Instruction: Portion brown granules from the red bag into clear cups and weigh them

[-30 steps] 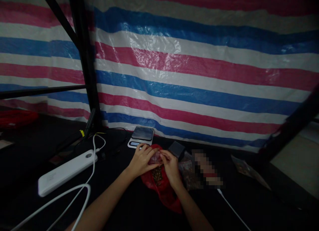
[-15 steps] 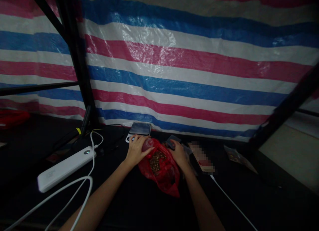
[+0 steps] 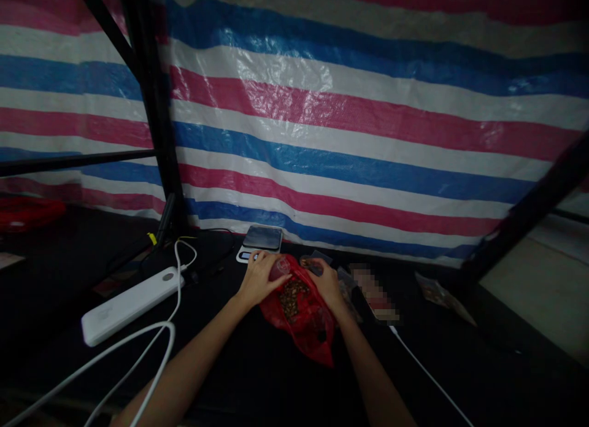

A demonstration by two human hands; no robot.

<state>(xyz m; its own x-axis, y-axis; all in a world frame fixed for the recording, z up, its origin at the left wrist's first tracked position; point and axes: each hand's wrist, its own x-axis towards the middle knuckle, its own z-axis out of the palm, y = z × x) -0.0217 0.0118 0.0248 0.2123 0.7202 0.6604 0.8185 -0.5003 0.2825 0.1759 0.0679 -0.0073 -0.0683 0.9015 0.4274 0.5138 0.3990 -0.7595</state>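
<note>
A crumpled red plastic bag point(image 3: 306, 341) lies with its mouth spread, and many small brown pieces point(image 3: 291, 298) show inside; their exact kind is too dark to make out. My left hand point(image 3: 258, 281) grips the bag's left upper rim, thumb stretched over the contents and fingers curled outside. On the opposite side, my right hand point(image 3: 326, 286) is closed at the right upper rim, its fingertips bent inward and partly hidden. A small clear plastic bag point(image 3: 321, 256) sits just behind those fingers. Right beyond my left hand is a white digital scale point(image 3: 262, 238) with a dark platform.
A white power bank point(image 3: 131, 305) with a looping white cable point(image 3: 168, 347) lies at left. To the right are a pixelated phone-like object point(image 3: 375, 292) on a cable and a clear packet point(image 3: 444, 298). Black frame posts point(image 3: 154, 108) and a striped tarp point(image 3: 345, 126) stand behind.
The view has shifted slightly, so everything sits a little further right. My right fingers have curled in a bit more; my left hand keeps its grip on the bag.
</note>
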